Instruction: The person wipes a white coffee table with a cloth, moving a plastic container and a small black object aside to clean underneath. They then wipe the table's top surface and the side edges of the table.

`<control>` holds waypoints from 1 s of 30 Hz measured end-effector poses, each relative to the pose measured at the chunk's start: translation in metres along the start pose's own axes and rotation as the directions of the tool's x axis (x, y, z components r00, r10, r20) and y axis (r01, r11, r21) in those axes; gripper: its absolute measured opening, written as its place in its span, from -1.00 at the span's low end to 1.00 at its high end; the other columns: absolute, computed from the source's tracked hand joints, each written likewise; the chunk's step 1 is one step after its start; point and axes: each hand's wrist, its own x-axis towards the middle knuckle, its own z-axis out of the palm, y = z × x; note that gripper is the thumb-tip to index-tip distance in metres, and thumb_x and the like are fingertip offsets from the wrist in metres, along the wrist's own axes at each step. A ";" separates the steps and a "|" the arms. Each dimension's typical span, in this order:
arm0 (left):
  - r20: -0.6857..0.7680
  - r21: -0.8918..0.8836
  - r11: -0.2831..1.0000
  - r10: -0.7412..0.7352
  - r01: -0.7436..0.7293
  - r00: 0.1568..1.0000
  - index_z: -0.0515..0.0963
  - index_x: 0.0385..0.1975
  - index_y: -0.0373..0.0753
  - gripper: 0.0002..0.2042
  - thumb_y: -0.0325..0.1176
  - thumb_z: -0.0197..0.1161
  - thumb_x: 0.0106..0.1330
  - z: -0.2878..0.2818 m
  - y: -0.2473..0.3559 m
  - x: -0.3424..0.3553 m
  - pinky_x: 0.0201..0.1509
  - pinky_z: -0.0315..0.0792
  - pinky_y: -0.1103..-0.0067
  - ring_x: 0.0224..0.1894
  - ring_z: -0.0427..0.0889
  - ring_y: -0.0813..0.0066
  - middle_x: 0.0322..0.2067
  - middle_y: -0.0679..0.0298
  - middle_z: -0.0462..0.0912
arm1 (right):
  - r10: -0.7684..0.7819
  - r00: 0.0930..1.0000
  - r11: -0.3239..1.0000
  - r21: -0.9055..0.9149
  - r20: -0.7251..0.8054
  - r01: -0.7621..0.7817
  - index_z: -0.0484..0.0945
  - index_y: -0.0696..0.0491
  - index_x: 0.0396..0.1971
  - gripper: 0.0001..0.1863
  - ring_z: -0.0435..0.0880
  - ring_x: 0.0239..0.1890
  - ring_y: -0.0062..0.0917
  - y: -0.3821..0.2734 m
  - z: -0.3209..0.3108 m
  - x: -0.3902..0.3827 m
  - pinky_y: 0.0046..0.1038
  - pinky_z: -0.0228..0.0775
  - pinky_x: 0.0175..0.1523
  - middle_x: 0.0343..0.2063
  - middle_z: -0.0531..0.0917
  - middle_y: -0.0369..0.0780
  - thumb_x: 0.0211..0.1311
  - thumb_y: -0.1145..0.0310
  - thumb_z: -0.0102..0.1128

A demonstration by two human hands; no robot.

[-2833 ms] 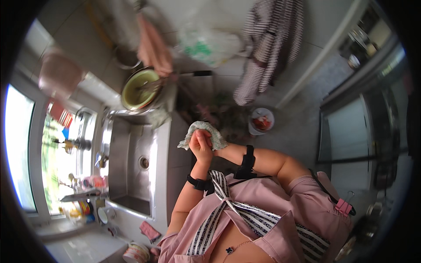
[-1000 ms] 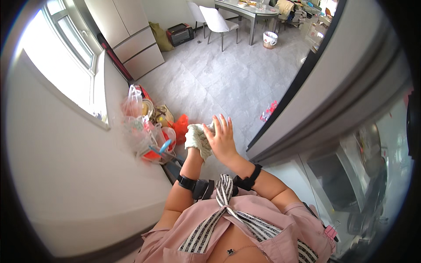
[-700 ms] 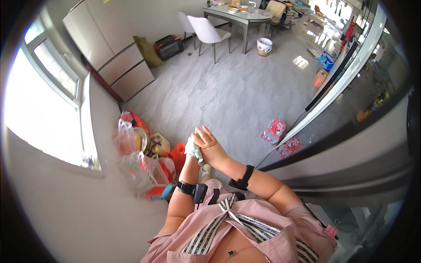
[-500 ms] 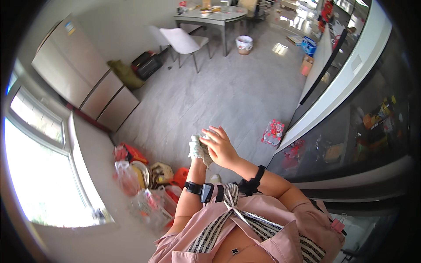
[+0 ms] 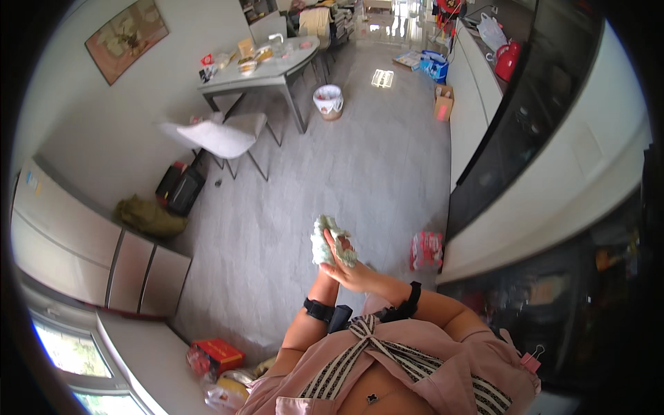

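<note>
My left hand (image 5: 326, 270) and my right hand (image 5: 348, 273) are together in front of my body, closed around a crumpled pale green cloth (image 5: 321, 242). The cloth hides much of my left hand and part of my right hand's fingers. Both forearms wear black straps and come in from below, over a pink top with striped ties.
Ahead are grey flooring (image 5: 304, 187), a table (image 5: 273, 75), a white chair (image 5: 225, 138) and a bin (image 5: 328, 104). A fridge (image 5: 69, 252), olive sack (image 5: 149, 214) and red bags (image 5: 218, 354) line the left; a pink pack (image 5: 427, 249) lies by dark-glass panels (image 5: 526, 117) at right.
The view has left the sink and moved toward the table, with the window sliding to the lower left. The cloth stays in my hands; my right hand's spread fingers have closed around it.
</note>
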 end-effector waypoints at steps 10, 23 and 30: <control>-0.051 0.223 0.968 0.129 -0.115 0.990 0.46 -0.09 -0.22 -0.65 -0.03 0.02 0.46 0.053 0.079 0.268 -0.11 0.57 0.37 -0.27 0.61 0.24 -0.25 0.15 0.61 | 0.125 0.989 0.991 0.032 0.081 -0.128 0.16 0.32 0.32 -0.38 0.37 0.33 -0.29 0.073 -0.194 0.209 -0.35 0.18 0.36 0.23 0.40 0.10 0.49 0.16 -0.05; -0.034 0.007 0.990 -0.143 0.144 0.989 0.53 -0.05 -0.19 -0.49 0.16 -0.10 0.46 0.189 0.169 0.643 -0.10 0.56 0.42 -0.22 0.62 0.36 -0.22 0.27 0.63 | 0.403 0.911 0.716 0.651 -0.092 -0.252 0.27 0.14 0.32 -0.48 0.43 0.25 -0.47 0.292 -0.397 0.495 -0.49 0.24 0.30 0.17 0.50 -0.12 0.53 0.15 -0.10; -0.111 0.131 0.963 -0.221 0.235 0.969 0.51 -0.28 -0.07 -0.68 0.06 0.05 0.40 0.265 0.175 0.853 -0.24 0.52 0.41 -0.36 0.55 0.33 -0.41 0.31 0.55 | 0.425 0.882 0.901 0.190 -0.203 -0.390 0.30 0.07 0.33 -0.49 0.47 0.19 -0.53 0.347 -0.540 0.604 -0.54 0.23 0.26 0.18 0.52 -0.14 0.50 0.17 -0.05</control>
